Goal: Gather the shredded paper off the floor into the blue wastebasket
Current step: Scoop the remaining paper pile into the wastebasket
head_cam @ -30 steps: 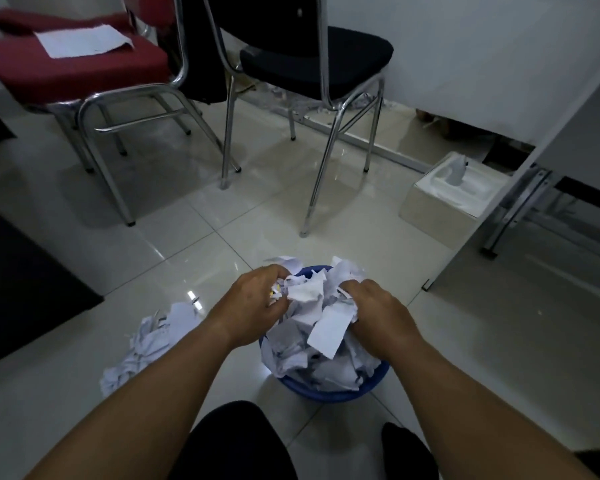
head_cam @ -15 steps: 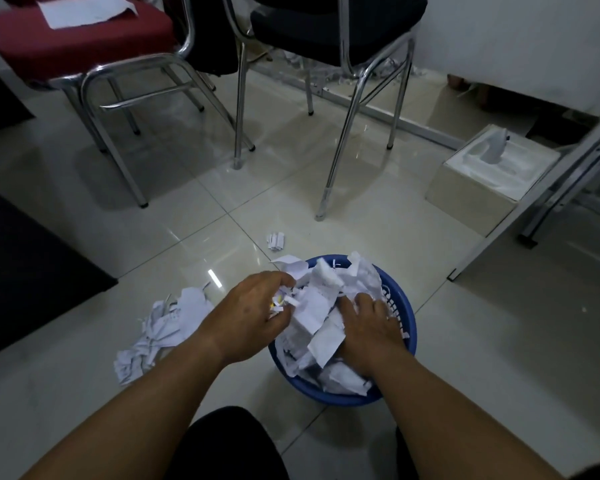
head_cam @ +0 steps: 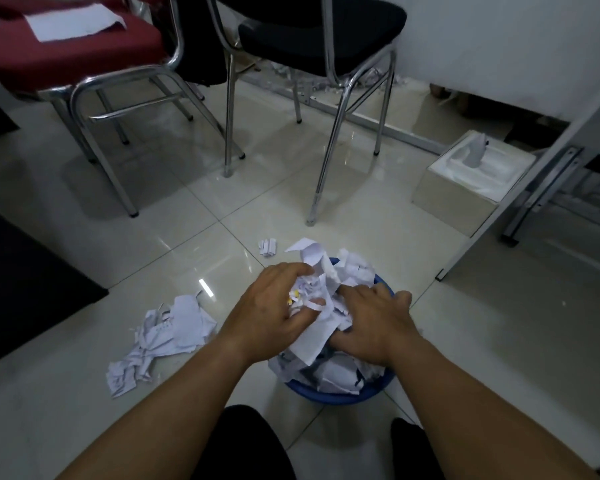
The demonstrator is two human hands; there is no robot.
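Two hands — left hand (head_cam: 274, 311) clutching shredded paper (head_cam: 321, 306), right hand (head_cam: 374, 322) flat, pressing it down

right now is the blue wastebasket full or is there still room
Full: the blue wastebasket has shredded paper heaped above its rim, with both hands pressing on the heap.

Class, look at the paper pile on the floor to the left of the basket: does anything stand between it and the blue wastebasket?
Nothing visible: only bare tile separates the floor pile from the blue wastebasket. The basket is already heaped, with the left hand and right hand on it.
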